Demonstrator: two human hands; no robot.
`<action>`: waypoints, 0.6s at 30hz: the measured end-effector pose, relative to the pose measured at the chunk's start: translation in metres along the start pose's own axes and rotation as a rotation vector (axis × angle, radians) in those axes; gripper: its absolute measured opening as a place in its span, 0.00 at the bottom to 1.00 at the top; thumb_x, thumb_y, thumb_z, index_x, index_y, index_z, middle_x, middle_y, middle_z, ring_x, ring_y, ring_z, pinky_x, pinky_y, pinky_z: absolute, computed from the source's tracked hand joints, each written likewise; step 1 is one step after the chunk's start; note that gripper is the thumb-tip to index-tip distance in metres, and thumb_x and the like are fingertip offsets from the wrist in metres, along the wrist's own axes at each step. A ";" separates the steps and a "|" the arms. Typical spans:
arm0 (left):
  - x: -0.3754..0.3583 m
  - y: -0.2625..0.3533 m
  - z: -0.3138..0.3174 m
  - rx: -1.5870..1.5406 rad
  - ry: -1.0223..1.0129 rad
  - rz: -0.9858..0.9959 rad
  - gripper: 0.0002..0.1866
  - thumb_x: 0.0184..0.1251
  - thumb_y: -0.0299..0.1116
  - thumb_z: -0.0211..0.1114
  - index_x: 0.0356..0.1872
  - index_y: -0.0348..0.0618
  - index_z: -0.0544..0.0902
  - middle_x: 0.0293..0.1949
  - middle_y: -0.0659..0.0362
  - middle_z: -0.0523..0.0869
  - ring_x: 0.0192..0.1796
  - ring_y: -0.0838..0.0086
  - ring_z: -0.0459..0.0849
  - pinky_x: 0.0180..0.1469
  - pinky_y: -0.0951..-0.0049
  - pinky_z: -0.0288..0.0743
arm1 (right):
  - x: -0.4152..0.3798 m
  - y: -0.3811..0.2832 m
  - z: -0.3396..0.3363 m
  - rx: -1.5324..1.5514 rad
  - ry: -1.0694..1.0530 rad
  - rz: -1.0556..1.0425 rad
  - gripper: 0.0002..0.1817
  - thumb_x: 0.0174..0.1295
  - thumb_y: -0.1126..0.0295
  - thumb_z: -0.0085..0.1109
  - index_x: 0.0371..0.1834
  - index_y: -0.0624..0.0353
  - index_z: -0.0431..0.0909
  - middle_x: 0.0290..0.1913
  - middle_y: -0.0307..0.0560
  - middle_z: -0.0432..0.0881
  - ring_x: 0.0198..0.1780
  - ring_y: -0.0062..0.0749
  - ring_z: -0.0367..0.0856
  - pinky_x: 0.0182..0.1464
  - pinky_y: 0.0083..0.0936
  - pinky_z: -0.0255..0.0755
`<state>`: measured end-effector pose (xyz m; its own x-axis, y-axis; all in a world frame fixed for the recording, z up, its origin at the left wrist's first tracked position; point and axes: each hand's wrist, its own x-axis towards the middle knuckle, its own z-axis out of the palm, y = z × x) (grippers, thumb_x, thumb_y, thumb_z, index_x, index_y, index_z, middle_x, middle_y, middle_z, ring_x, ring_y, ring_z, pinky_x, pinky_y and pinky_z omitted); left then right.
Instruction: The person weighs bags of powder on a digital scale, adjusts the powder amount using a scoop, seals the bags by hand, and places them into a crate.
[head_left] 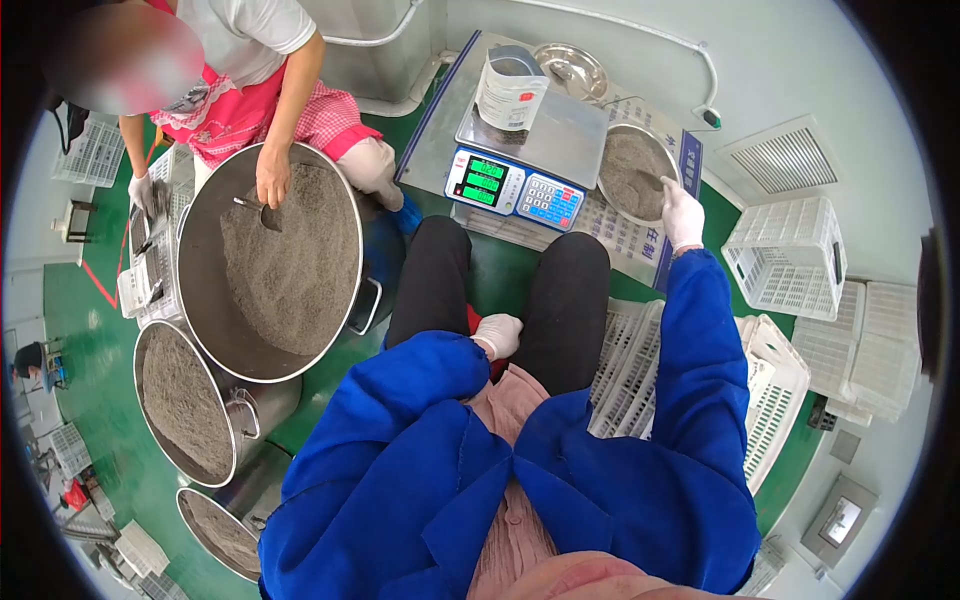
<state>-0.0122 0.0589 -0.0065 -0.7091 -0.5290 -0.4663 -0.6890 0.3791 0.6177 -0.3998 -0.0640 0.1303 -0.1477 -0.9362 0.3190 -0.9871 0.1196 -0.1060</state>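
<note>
My right hand (683,215), in a white glove, is closed on a spoon (652,181) at the right rim of a metal bowl (601,192). Grey granular powder (632,165) fills much of that bowl. Between my thighs rests my gloved left hand (498,335), its fingers curled in; whether anything is inside them is hidden. On the steel pan of a digital scale (518,188) stands a white pouch (510,98), upright with its top open. The scale's green display is lit.
A co-worker's bare hand (272,178) holds a small scoop (270,217) in a large steel drum (185,270) of powder. More powder-filled drums (232,440) stand at the left. Another metal bowl (592,62) sits behind the scale. White plastic crates (790,255) stand at the right.
</note>
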 end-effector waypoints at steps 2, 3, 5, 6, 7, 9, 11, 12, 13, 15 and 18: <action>-0.001 0.001 0.000 0.002 -0.007 -0.004 0.12 0.58 0.31 0.61 0.39 0.40 0.88 0.38 0.42 0.88 0.45 0.48 0.88 0.48 0.50 0.80 | -0.003 0.007 0.000 -0.061 -0.100 -0.029 0.12 0.71 0.65 0.52 0.52 0.49 0.83 0.38 0.55 0.87 0.40 0.52 0.86 0.43 0.43 0.79; -0.001 -0.001 0.000 0.006 -0.007 0.007 0.12 0.58 0.31 0.61 0.39 0.40 0.88 0.38 0.42 0.88 0.45 0.48 0.88 0.48 0.50 0.80 | -0.004 0.011 -0.002 -0.094 -0.146 -0.037 0.12 0.71 0.65 0.52 0.51 0.50 0.83 0.38 0.55 0.87 0.40 0.52 0.86 0.43 0.43 0.79; 0.001 -0.001 0.002 0.003 -0.001 0.036 0.12 0.59 0.32 0.62 0.39 0.40 0.88 0.38 0.42 0.88 0.45 0.48 0.87 0.49 0.51 0.80 | -0.003 0.012 -0.007 -0.013 -0.049 0.103 0.12 0.70 0.65 0.52 0.51 0.49 0.83 0.39 0.54 0.87 0.41 0.52 0.86 0.45 0.44 0.78; 0.002 0.001 0.002 0.003 0.001 0.040 0.11 0.59 0.32 0.62 0.39 0.40 0.88 0.38 0.42 0.88 0.45 0.48 0.87 0.49 0.51 0.80 | -0.002 0.011 -0.012 0.028 -0.017 0.166 0.12 0.71 0.64 0.52 0.50 0.49 0.83 0.39 0.54 0.87 0.41 0.52 0.86 0.45 0.44 0.78; 0.001 0.001 0.002 0.002 0.001 0.041 0.11 0.59 0.32 0.62 0.39 0.40 0.88 0.38 0.42 0.88 0.45 0.48 0.87 0.49 0.51 0.80 | 0.001 0.013 -0.013 0.015 -0.034 0.247 0.12 0.71 0.61 0.52 0.50 0.48 0.84 0.39 0.54 0.87 0.42 0.53 0.86 0.45 0.44 0.78; -0.002 0.002 -0.001 -0.002 0.011 0.038 0.11 0.59 0.33 0.62 0.38 0.40 0.88 0.37 0.42 0.88 0.44 0.48 0.87 0.49 0.50 0.80 | 0.001 0.013 -0.014 0.128 -0.037 0.359 0.13 0.72 0.60 0.51 0.49 0.48 0.84 0.34 0.50 0.87 0.39 0.48 0.87 0.43 0.40 0.78; -0.003 0.003 -0.002 -0.006 0.020 0.034 0.12 0.61 0.35 0.62 0.38 0.40 0.89 0.38 0.42 0.88 0.45 0.48 0.87 0.50 0.51 0.80 | 0.000 0.009 -0.008 0.254 -0.025 0.447 0.13 0.73 0.60 0.50 0.47 0.50 0.85 0.27 0.45 0.86 0.34 0.41 0.87 0.40 0.35 0.77; -0.004 0.003 -0.003 -0.007 0.027 0.031 0.13 0.61 0.36 0.62 0.38 0.40 0.89 0.38 0.42 0.88 0.45 0.48 0.87 0.50 0.51 0.80 | -0.003 0.014 0.004 0.275 -0.013 0.456 0.13 0.73 0.62 0.50 0.46 0.52 0.85 0.27 0.44 0.87 0.31 0.35 0.87 0.38 0.31 0.77; -0.004 0.004 -0.004 -0.012 0.024 0.027 0.12 0.61 0.36 0.62 0.38 0.40 0.89 0.38 0.42 0.88 0.45 0.48 0.87 0.50 0.51 0.80 | -0.005 0.018 0.016 0.411 -0.079 0.552 0.14 0.74 0.63 0.48 0.48 0.55 0.84 0.28 0.44 0.88 0.30 0.32 0.87 0.37 0.29 0.77; -0.004 0.003 -0.004 -0.005 0.020 0.024 0.12 0.61 0.36 0.62 0.38 0.40 0.89 0.39 0.42 0.88 0.46 0.48 0.87 0.50 0.51 0.80 | -0.015 0.034 0.045 0.684 -0.165 0.698 0.15 0.75 0.66 0.46 0.49 0.61 0.82 0.30 0.45 0.89 0.28 0.25 0.85 0.34 0.23 0.77; -0.005 0.003 -0.007 0.017 0.002 0.012 0.11 0.60 0.33 0.62 0.39 0.40 0.89 0.41 0.42 0.88 0.47 0.49 0.87 0.51 0.51 0.80 | -0.025 0.044 0.058 0.969 -0.039 0.943 0.16 0.75 0.66 0.45 0.50 0.62 0.82 0.35 0.49 0.89 0.29 0.29 0.85 0.35 0.26 0.77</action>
<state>-0.0099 0.0572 0.0018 -0.7173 -0.5257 -0.4573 -0.6826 0.3983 0.6128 -0.4362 -0.0544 0.0628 -0.7218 -0.6380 -0.2682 -0.0693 0.4522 -0.8892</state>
